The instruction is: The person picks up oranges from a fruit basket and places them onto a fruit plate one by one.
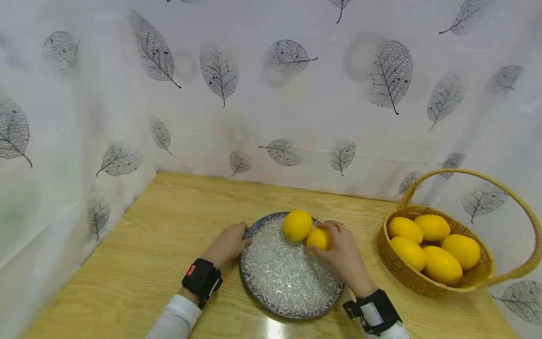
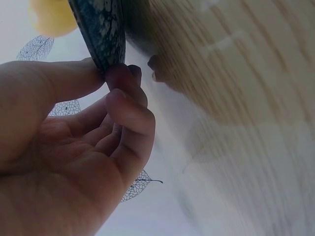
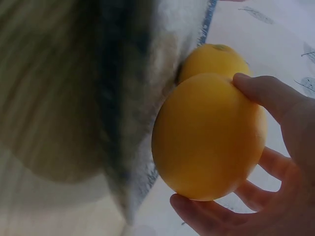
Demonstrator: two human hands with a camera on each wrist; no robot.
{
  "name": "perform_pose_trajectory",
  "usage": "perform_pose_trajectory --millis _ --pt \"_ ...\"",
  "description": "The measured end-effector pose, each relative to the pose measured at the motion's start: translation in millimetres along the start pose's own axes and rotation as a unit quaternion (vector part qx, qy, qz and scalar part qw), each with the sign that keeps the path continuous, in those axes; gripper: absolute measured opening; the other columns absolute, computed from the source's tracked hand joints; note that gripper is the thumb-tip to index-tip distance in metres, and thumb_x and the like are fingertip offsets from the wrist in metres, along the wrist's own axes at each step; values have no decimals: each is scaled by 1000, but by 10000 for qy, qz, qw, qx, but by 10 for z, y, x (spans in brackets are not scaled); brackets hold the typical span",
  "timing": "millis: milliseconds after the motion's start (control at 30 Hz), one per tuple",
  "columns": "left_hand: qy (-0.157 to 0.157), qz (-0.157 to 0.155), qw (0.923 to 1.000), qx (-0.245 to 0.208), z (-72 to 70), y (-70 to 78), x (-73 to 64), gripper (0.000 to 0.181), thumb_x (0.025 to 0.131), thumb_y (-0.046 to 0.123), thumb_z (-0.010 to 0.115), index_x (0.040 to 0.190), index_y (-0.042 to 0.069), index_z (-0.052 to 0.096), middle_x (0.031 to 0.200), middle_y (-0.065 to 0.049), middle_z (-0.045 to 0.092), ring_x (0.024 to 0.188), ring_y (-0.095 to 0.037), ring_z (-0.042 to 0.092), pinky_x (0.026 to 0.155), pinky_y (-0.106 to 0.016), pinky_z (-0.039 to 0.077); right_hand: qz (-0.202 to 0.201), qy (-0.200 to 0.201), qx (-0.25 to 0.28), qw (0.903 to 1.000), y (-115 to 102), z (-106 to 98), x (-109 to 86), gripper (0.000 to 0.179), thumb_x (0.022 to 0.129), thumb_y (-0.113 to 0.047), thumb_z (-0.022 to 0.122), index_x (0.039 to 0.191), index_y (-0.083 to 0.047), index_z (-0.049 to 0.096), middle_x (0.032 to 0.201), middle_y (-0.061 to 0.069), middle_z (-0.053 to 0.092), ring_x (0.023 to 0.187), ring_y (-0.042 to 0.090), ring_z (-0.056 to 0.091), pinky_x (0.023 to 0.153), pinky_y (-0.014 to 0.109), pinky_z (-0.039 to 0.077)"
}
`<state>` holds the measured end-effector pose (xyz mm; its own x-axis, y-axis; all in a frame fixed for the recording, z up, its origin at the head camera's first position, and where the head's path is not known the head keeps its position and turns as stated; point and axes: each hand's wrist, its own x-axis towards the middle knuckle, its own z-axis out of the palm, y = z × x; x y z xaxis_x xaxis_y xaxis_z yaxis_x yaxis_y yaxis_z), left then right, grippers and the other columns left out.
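A: From the head view, how far along?

B: One round fruit [image 1: 298, 225] sits on a plate [image 1: 292, 282] short of the desk's [image 1: 127, 278] back edge. A second fruit [image 1: 320, 240] is held just beside it, at the plate's right side. Five more fruits [image 1: 442, 265] lie in a basket [image 1: 406, 278] near the desk's right edge. It looks like early work: one placed, one apparently being placed. Whether the basket's five are due to follow, the views do not settle.

A: And the left wrist view?

B: The left grip [image 1: 228, 242] is closed to the thickness of the rim, thumb and fingers pinching the plate on the side toward the desk's left edge.

A: The right wrist view?

B: The right grip [image 1: 345, 254] is spread as wide as the second fruit, thumb and fingers curved around it. Whether that fruit rests on the plate, one cannot tell.
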<state>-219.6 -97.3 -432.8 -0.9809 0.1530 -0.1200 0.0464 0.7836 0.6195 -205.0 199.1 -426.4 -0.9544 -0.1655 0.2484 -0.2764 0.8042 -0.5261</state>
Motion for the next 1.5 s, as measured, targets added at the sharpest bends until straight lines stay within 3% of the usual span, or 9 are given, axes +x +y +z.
perform_pose_trajectory --millis 567,1500 --pt "48 81 10000 16 -9 23 -44 27 97 9 67 119 -5 62 108 -17 69 93 -22 63 84 -41 54 16 -236 -63 9997 -2 30 0 71 82 -28 86 141 -6 52 148 25 43 128 46 52 101 62 50" --pt "49 53 9998 171 16 -24 15 25 97 12 68 117 -3 63 106 -15 69 91 -21 62 85 -41 54 -139 -301 -133 9994 1 -21 -21 73 85 -25 84 144 -2 49 143 30 49 128 46 54 104 61 49"
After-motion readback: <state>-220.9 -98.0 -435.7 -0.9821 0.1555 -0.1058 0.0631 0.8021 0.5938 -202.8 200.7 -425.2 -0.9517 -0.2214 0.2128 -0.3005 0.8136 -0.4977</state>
